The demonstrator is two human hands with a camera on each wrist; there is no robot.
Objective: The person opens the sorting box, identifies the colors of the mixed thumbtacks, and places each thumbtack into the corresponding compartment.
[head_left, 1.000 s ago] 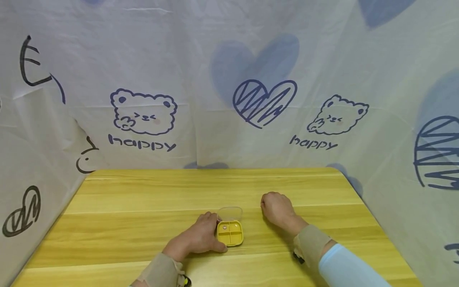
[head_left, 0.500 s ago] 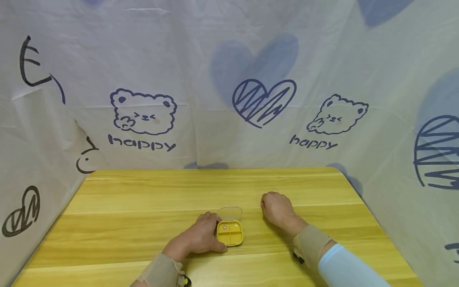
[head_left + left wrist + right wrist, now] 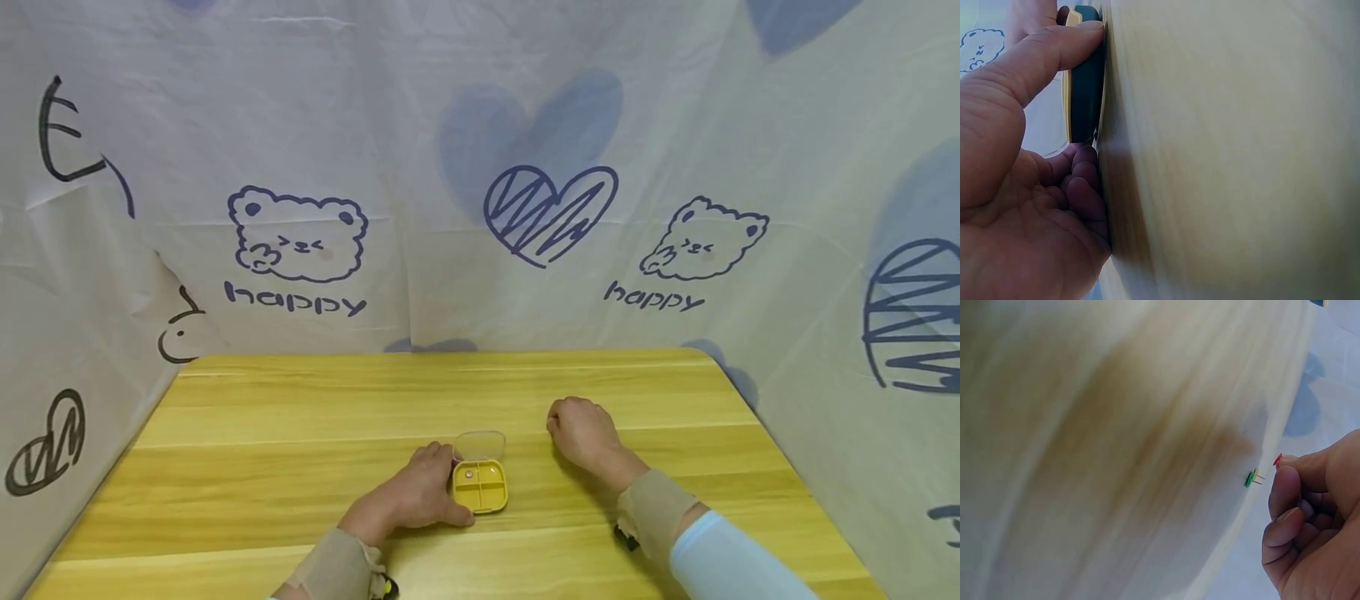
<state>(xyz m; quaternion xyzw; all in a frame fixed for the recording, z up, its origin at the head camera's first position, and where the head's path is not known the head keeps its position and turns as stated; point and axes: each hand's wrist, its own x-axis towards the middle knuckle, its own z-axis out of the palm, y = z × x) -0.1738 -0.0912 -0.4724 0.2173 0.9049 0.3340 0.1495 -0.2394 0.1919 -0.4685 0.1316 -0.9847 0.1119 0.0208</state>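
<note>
Three sides of white cloth, printed with blue hearts and bears, stand beyond the left, far and right edges of the wood-grain table. The left hand lies left of the case, its thumb against the near wall and its other fingers bent at the far-left corner, holding it. The right hand, toward the table's right edge, is narrowed to a pinch. The yellow case, dark green on the outside, sits midway between the left and right edges, well apart from the far edge. Its transparent lid stands open on the far side. Dividers make four compartments; the far-left one contains a small round piece, while a pale glint in the far-right one cannot be identified. In the right wrist view, a green piece and a yellow piece, with thin metal points, sit just beside the fingertips, which grip a tiny red piece.
</note>
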